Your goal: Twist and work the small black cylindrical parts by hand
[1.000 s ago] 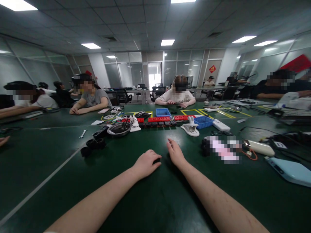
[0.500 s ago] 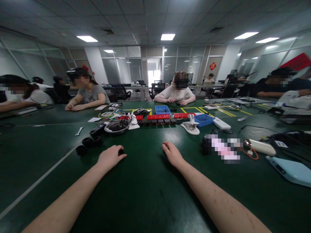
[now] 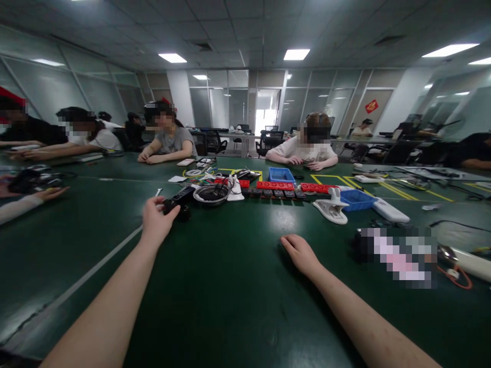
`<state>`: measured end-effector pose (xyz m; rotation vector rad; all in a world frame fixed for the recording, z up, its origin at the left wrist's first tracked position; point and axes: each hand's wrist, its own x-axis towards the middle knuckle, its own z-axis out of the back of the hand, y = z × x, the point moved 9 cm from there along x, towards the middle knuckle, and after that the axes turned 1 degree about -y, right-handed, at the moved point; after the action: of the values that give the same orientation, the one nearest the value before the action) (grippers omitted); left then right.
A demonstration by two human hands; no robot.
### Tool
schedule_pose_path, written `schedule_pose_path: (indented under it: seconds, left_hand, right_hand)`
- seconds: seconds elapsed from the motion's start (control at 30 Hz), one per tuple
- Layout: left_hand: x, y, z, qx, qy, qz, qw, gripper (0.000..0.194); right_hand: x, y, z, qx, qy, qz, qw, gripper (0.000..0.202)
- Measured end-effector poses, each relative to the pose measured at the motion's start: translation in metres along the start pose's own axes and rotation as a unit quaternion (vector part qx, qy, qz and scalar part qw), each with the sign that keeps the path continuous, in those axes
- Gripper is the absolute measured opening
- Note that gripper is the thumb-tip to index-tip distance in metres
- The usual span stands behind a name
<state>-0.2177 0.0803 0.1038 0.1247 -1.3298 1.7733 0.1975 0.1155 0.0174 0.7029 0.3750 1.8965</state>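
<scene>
My left hand (image 3: 156,219) is at a group of small black round pieces on the green table, its thumb and fingers closed around one black round piece (image 3: 169,205). Another black round piece (image 3: 184,212) sits just right of the thumb; the hand covers part of the group. Behind it lies a long black box-shaped device (image 3: 181,195), near a round dish (image 3: 210,194) with dark contents. My right hand (image 3: 301,254) rests on the tabletop with its fingers curled together. Nothing shows in it, though its underside is hidden.
Red socket-like strips (image 3: 275,185) and a row of black blocks lie ahead, by two blue trays (image 3: 356,200) and a white clamp-like stand (image 3: 332,207). A white power bank (image 3: 390,210) is at right. A co-worker's hand (image 3: 52,193) reaches in from the left; other people sit around the table.
My left hand has moved forward and left onto the black round pieces and closed on one. My right hand stays resting on the table. The view has turned left.
</scene>
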Motion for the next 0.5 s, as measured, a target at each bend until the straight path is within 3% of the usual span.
schedule_pose_path:
  seconds: [0.1, 0.2, 0.37, 0.5]
  left_hand:
    - [0.005, 0.021, 0.012, -0.027, -0.074, 0.004, 0.997, 0.046]
    - [0.009, 0.044, 0.017, -0.027, -0.108, 0.024, 0.993, 0.041]
    - [0.007, 0.078, 0.014, 0.003, -0.110, 0.093, 0.990, 0.049]
    - [0.002, 0.084, 0.010, 0.022, -0.102, 0.103, 0.989, 0.055]
  right_hand:
    - [0.000, 0.000, -0.001, -0.005, 0.005, 0.005, 1.000, 0.038]
    - [-0.001, 0.002, -0.001, -0.007, 0.012, 0.009, 1.000, 0.040]
    - [-0.002, 0.007, 0.000, -0.011, 0.020, 0.016, 1.000, 0.040]
    - [-0.003, 0.009, 0.000, -0.017, 0.025, 0.022, 0.999, 0.039]
